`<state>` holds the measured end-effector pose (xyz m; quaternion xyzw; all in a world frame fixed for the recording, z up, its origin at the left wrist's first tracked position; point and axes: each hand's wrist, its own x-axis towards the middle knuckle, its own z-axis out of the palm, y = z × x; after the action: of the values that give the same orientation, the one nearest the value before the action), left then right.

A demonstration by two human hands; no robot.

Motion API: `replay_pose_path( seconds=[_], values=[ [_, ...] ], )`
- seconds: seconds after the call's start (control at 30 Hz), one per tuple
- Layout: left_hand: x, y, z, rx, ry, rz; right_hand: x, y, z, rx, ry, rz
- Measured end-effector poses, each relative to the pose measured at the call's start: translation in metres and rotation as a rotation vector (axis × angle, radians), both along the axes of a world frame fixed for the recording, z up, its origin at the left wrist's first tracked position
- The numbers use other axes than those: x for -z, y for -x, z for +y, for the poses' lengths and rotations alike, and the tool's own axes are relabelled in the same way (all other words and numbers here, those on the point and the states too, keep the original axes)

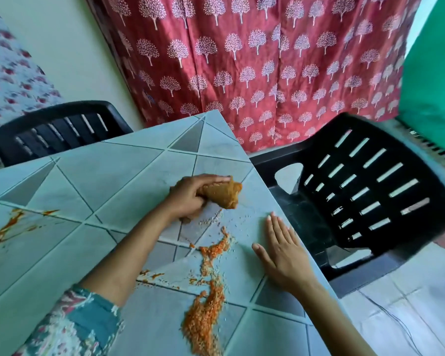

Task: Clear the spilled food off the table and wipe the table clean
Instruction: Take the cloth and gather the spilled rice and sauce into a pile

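My left hand [188, 195] grips a bunched orange-brown cloth [224, 192] and holds it on the pale tiled table [129, 160] near its far right corner. Orange-stained rice [206, 307] lies in a long heap from below the cloth toward the near edge, with scattered grains [211, 220] beside the cloth. Flat on the tabletop to the right of the rice rests my right hand [280, 250], fingers straight and together, close to the table's right edge. Red sauce streaks [10, 224] mark the left side of the table.
A black plastic chair [365, 191] stands tight against the table's right edge. A second black chair [59, 127] is behind the far left side. A red tree-print curtain [254, 62] hangs behind. A thin cable [393, 317] lies on the floor at right.
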<state>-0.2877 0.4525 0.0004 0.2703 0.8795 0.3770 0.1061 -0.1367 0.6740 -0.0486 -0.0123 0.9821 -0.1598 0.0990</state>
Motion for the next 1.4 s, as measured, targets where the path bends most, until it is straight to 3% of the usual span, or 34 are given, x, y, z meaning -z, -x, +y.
replay_pose_path(
  seconds=[0.13, 0.27, 0.47, 0.63, 0.73, 0.83, 1.03, 1.27, 1.4],
  values=[
    [-0.012, 0.030, -0.029, -0.338, 0.126, 0.128, 0.004, -0.018, -0.002, 0.018, -0.012, -0.008],
    [0.015, 0.025, -0.044, -0.468, 0.118, 0.001, 0.006, -0.033, -0.004, 0.035, -0.030, -0.004],
    [0.031, -0.030, -0.016, -0.346, 0.035, -0.053, 0.012, -0.054, -0.006, 0.071, -0.069, 0.046],
    [0.024, -0.087, -0.010, -0.111, -0.019, -0.134, 0.009, -0.062, -0.012, 0.116, -0.063, 0.034],
    [0.012, -0.072, -0.014, -0.167, -0.039, -0.010, 0.008, -0.072, -0.014, 0.138, -0.059, 0.000],
    [0.009, -0.029, -0.009, -0.256, 0.073, 0.084, 0.006, -0.088, -0.011, 0.146, -0.058, -0.026],
    [0.016, -0.020, 0.018, -0.240, 0.179, 0.052, 0.005, -0.100, -0.005, 0.160, -0.062, -0.005],
    [0.024, -0.068, 0.014, 0.000, 0.190, -0.022, 0.015, -0.102, -0.013, 0.241, -0.111, 0.103],
    [0.012, -0.053, 0.020, -0.098, 0.133, 0.117, 0.018, -0.105, -0.010, 0.217, -0.127, 0.068]
  ],
)
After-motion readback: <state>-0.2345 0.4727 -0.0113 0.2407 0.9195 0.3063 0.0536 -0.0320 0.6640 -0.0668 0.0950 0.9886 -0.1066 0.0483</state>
